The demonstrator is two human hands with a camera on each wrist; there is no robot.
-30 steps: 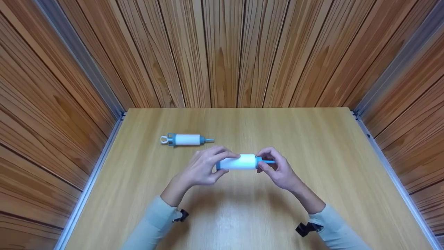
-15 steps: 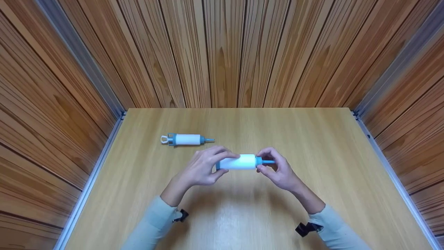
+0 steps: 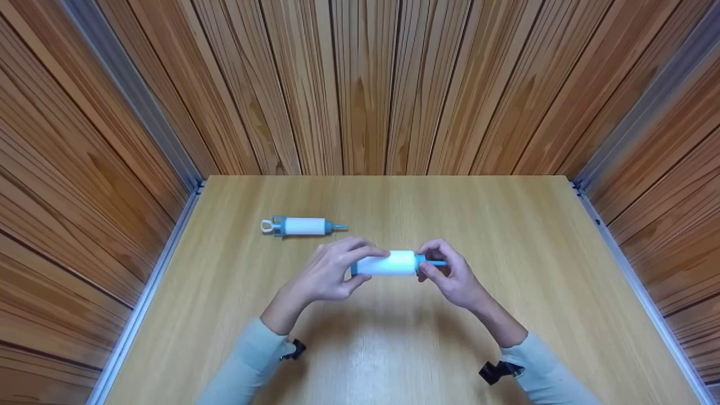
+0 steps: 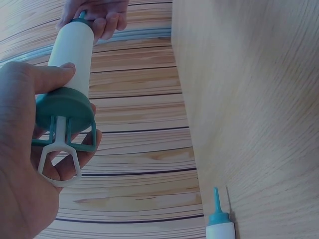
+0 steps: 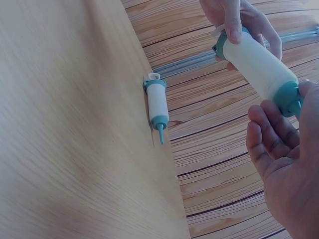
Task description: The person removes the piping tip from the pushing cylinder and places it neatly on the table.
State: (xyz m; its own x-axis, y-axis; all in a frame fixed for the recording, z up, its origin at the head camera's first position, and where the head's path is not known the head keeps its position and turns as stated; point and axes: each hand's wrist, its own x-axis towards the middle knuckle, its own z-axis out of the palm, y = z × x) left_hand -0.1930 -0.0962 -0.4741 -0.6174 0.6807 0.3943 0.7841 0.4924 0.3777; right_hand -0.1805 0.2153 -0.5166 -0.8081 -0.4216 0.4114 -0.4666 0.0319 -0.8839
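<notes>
My left hand [image 3: 334, 269] grips a large syringe [image 3: 394, 262] around the rear of its white barrel, thumb on one side and fingers on the other. In the left wrist view, its teal collar [image 4: 65, 107] and the white ring handle [image 4: 60, 167] of the plunger sit by my palm. My right hand [image 3: 450, 274] pinches the teal nozzle cap [image 5: 287, 97] at the other end, and the thin tip points right. Both hands hold the syringe level above the table. A second syringe [image 3: 304, 226] of the same white and teal kind lies beyond my left hand.
The wooden table [image 3: 506, 225] has metal rails [image 3: 163, 264] along its left and right sides. Plank-patterned walls [image 3: 365, 84] rise behind it and at both sides. Black wrist mounts [image 3: 498, 371] stick out from the sleeves.
The right thumb slipped down to the nozzle cap's edge half a second ago and is now back over the cap. The left hand and both syringes stay in place.
</notes>
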